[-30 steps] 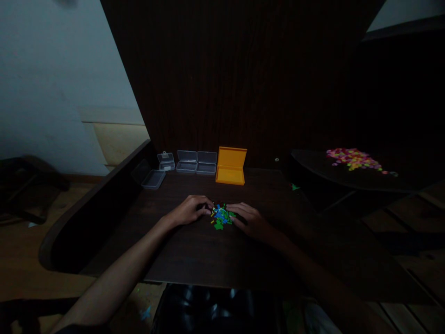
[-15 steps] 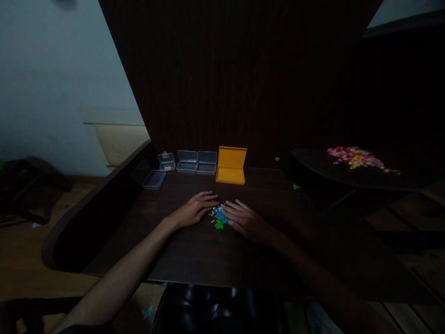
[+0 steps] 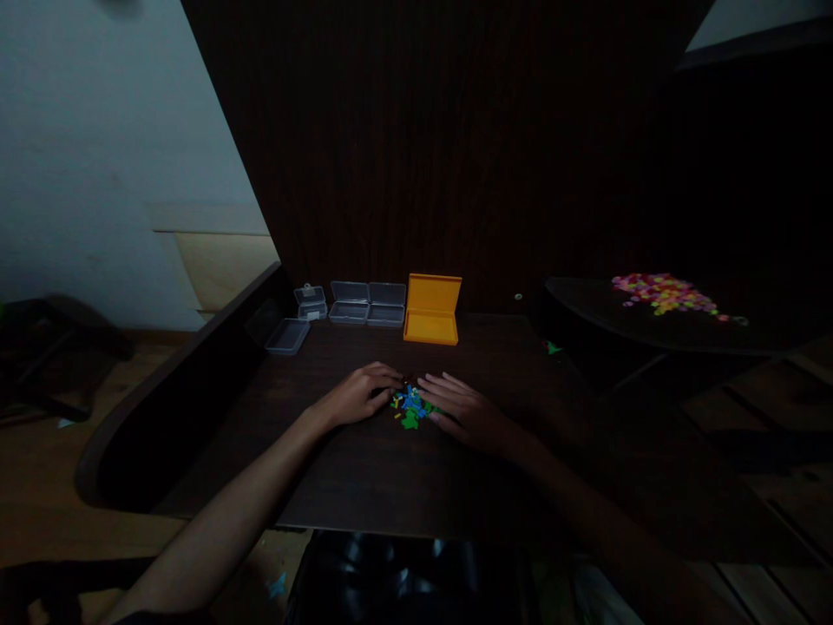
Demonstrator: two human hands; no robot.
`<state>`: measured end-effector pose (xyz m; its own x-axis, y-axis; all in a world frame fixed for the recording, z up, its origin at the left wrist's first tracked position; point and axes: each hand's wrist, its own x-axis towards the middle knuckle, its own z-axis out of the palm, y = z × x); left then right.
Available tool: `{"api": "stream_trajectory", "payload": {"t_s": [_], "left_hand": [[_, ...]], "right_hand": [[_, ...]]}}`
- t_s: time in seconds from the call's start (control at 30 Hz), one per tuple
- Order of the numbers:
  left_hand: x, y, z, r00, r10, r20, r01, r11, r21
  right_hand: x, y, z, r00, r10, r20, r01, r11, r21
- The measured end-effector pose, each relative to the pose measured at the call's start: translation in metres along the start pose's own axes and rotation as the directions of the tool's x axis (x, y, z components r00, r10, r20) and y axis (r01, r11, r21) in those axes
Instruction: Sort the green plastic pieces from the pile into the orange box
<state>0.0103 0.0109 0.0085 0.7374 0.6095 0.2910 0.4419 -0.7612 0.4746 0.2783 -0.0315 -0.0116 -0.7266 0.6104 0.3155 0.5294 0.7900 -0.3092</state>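
While a pile of small blue, green and yellow bits is lying midway between the left and right edges of the counter, well back from its front edge, the left hand is resting at the pile's left side. Its fingers are curling toward the bits; whether its grip is closing on any of them, I cannot tell. The right hand is reaching in from the other side, fingers stretching out over the pile's right part, so its grip is standing open.

Near the back edge, a yellow box is sitting with its lid standing up. Just left of it, 2 clear boxes are sitting side by side, lids also up, and a small clear box is sitting toward the back left corner. A flat clear box is lying in front of that, near the left edge. A green scrap is lying near the back right corner. Past the right edge, a shelf is carrying a pink, red and yellow heap.
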Motion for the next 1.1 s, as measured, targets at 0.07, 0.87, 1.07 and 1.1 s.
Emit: {"api": "stream_trajectory", "payload": {"t_s": [0.07, 0.87, 1.07, 1.1], "left_hand": [[0.0007, 0.0032, -0.0012, 1.0, -0.008, 0.004, 0.008, 1.0, -0.009], [0.0012, 0.006, 0.0003, 0.999, -0.037, 0.026, 0.037, 0.999, -0.018], [0.0013, 0.0058, 0.0017, 1.0, -0.03, -0.006, 0.03, 0.998, -0.052], [0.0015, 0.0063, 0.0017, 0.999, -0.031, -0.014, 0.03, 0.998, -0.058]], "right_hand": [[0.0021, -0.004, 0.0005, 0.999, -0.013, 0.036, 0.013, 1.0, 0.009], [0.0031, -0.0073, 0.0025, 0.996, 0.089, 0.011, -0.088, 0.991, -0.102], [0.0037, -0.0059, 0.0035, 0.995, 0.096, 0.024, -0.092, 0.989, -0.117], [0.0037, -0.0058, 0.0037, 0.995, 0.094, 0.028, -0.09, 0.988, -0.123]]}}
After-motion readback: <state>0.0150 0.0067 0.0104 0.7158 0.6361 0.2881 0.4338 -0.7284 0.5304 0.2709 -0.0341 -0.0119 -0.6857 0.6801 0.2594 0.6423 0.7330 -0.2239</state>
